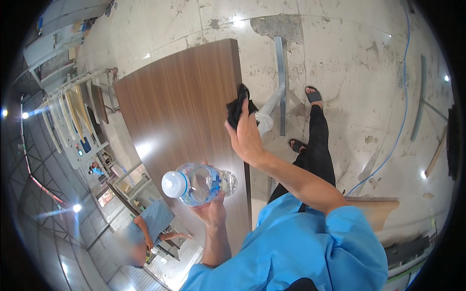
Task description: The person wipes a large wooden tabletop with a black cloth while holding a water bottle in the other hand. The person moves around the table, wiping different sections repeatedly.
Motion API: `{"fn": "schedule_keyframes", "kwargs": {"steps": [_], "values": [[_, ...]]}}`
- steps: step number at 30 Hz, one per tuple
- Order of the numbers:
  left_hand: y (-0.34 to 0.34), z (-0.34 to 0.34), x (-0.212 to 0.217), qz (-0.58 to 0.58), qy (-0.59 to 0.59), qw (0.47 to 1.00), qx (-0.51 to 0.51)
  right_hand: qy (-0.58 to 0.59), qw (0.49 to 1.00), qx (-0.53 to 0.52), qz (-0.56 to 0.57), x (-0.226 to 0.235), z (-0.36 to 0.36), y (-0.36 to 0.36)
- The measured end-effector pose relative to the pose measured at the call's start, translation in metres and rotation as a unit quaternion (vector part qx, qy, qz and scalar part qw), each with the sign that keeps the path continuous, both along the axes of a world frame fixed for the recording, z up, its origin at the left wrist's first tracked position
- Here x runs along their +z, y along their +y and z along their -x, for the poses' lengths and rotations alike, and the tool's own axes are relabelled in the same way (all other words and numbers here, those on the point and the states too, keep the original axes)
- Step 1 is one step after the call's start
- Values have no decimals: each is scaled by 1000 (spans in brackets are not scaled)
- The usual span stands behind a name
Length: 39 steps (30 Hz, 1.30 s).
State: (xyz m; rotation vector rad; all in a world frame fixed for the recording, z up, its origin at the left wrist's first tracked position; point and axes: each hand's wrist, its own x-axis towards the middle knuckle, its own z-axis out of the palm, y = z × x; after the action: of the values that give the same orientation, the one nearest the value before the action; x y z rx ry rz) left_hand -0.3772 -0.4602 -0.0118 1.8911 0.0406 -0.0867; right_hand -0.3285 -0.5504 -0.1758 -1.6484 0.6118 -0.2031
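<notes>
One brown wood-grain panel (pixel 179 111) over stained concrete floor (pixel 359 58).

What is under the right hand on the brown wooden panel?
A black cloth sits under the right hand, pressed near the edge of the brown wooden panel. The hand covers most of the cloth, and the panel surface beneath it is hidden.

Clear plastic bottle (pixel 199 183) in left hand (pixel 209 209), dark cloth (pixel 238 109) under right hand (pixel 246 136) on brown board (pixel 179 102).

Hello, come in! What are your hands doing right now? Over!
Left hand holds clear water bottle, cap on. Right hand presses dark cloth to brown wood-grain panel edge.
</notes>
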Motion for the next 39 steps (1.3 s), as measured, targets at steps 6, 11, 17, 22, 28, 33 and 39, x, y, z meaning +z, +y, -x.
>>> {"fn": "schedule_keyframes", "kwargs": {"steps": [6,11,17,22,28,33,39], "values": [[-11,-8,6,-3,-13,1000,5,-7,999,-47,15,-19,-145,-102],[-35,-14,6,3,30,999,39,69,997,6,-20,6,-74,-63],[-38,-10,0,22,27,994,108,8,998,-10,65,-30,-120,-100],[-22,12,-6,12,62,990,130,74,865,417,268,-23,-219,-147],[-11,21,-12,157,-37,972,168,-106,679,529,498,28,-109,-93],[-22,12,-12,157,-29,948,275,-177,634,637,400,-4,-164,-53],[-75,-48,-13,113,-52,889,441,-304,520,701,383,-4,-340,99]]}}
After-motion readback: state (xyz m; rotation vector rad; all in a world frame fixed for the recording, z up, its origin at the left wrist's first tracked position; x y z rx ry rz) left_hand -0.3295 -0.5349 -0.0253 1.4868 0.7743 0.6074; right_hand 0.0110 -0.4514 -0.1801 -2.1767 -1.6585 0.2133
